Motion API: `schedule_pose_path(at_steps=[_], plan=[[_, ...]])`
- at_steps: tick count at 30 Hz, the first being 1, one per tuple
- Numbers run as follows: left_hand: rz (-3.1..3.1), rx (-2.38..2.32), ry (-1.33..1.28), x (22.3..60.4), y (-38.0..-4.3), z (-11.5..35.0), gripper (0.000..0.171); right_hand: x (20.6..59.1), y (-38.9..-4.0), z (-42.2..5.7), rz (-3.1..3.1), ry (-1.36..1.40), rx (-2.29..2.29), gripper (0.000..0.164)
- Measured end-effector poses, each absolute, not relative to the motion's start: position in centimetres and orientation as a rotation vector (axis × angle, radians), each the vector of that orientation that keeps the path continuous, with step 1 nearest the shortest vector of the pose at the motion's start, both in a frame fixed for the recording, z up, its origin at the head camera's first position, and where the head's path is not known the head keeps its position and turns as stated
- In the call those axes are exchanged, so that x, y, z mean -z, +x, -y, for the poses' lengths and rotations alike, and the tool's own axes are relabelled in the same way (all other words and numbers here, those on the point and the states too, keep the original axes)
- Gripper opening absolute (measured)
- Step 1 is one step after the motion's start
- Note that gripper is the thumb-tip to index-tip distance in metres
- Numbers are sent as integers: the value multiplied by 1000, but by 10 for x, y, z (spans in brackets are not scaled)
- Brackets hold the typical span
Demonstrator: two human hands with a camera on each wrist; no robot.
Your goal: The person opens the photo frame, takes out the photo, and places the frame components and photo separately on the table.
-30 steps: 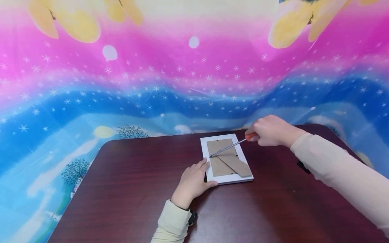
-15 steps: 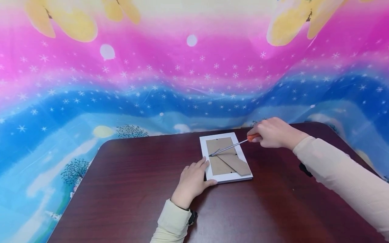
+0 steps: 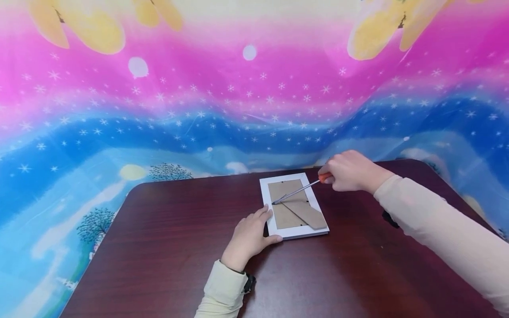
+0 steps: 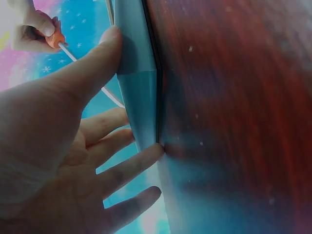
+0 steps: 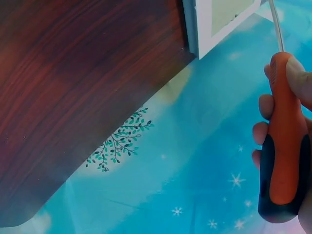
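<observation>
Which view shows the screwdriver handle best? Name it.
The right wrist view: the handle looks large, its orange and black mostly uncovered. Head and left wrist views show only its orange end, the right hand hiding the rest.

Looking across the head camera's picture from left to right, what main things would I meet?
Printed tree, second printed tree, left sleeve, left hand, picture frame, right hand, right sleeve.

Compared with half a second ago, the right hand (image 3: 350, 171) has brought the orange-and-black screwdriver (image 5: 284, 161) slightly left, its handle nearer the white picture frame (image 3: 296, 232); the head view has drifted too, leaving the table (image 3: 159, 247) marginally further left
</observation>
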State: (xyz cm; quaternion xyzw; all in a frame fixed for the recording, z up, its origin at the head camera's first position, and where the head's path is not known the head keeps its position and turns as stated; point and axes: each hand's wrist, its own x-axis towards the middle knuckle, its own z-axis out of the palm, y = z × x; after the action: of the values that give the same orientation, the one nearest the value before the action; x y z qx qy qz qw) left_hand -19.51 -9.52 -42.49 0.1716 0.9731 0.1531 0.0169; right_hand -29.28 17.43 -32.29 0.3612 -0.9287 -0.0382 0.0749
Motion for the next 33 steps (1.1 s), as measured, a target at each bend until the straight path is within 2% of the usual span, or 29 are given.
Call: schedule_pose_path(at_steps=[7,13,22,29,33], plan=[[-3066,-408,534,426,-193,95,76,329,-284,-170,2853,1041,89,17],[-3071,-425,521,426,-193,99,75,328,-272,-165,2725,1151,147,15],[-3075,-421,522,427,-193,99,75,299,-265,-134,2581,1246,366,14],[-3081,-404,545,426,-194,98,74,275,-255,-101,2495,1309,598,35],[-3101,-399,566,425,-194,98,72,266,-248,-84,2451,1339,759,28]])
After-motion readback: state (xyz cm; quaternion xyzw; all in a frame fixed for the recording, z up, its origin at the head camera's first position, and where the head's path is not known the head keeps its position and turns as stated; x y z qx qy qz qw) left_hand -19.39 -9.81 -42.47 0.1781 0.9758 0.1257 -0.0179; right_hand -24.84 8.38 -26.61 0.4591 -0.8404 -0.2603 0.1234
